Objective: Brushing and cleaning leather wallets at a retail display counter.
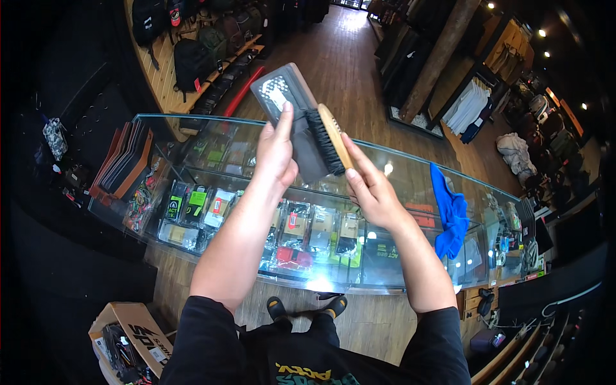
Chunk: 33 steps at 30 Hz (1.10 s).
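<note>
My left hand grips a dark grey-brown wallet, which is opened out and tilted above the glass counter. The thumb lies over its inner face, beside a clear pocket with a white pattern. In my right hand is an oval wooden brush with black bristles, pinched at its lower end between thumb and fingers. The bristles face left and lie against or just over the wallet; actual contact is hard to tell. Part of the wallet is hidden behind the brush and my left hand.
Beneath my hands stands a glass display counter with packaged goods inside. A blue cloth lies on its right side, a rack of leather pieces on its left. An open cardboard box sits at lower left. Backpacks line a wooden display.
</note>
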Each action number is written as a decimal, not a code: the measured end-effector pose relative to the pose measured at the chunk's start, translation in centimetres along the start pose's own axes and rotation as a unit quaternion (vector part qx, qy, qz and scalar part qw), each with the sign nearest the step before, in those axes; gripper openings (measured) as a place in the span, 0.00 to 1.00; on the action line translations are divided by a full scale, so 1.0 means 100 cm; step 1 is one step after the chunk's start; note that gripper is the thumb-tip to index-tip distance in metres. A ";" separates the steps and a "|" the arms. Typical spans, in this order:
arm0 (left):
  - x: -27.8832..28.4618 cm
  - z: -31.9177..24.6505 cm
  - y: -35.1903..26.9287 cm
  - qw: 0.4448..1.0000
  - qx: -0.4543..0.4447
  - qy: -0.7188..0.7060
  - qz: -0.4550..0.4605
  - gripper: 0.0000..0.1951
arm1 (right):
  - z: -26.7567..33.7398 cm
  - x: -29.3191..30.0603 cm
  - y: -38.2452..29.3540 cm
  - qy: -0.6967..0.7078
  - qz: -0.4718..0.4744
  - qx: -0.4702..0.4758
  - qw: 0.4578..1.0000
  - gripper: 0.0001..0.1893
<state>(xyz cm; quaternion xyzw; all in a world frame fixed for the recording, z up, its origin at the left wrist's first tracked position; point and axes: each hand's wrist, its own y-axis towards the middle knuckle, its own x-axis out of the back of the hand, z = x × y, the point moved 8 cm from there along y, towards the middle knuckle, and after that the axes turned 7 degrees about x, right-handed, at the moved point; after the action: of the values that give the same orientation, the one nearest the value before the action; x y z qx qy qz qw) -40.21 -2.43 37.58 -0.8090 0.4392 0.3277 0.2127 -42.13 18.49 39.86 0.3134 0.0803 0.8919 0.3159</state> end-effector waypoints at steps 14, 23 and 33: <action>0.018 -0.020 0.002 0.999 -0.031 -0.001 -0.028 0.27 | 0.008 -0.010 0.000 -0.151 0.068 -0.002 0.986 0.33; 0.037 -0.032 0.013 0.998 -0.016 -0.034 -0.042 0.25 | 0.003 0.014 -0.003 -0.291 -0.060 0.100 0.950 0.34; 0.013 -0.014 0.005 1.000 -0.004 0.023 -0.002 0.27 | 0.015 0.013 -0.002 -0.284 -0.150 0.173 0.931 0.38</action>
<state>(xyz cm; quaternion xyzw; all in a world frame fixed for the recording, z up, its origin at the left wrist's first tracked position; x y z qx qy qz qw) -39.59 -4.33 37.60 -0.8182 0.4410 0.3100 0.1999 -41.87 19.32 41.65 0.5879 0.1860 0.6802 0.3963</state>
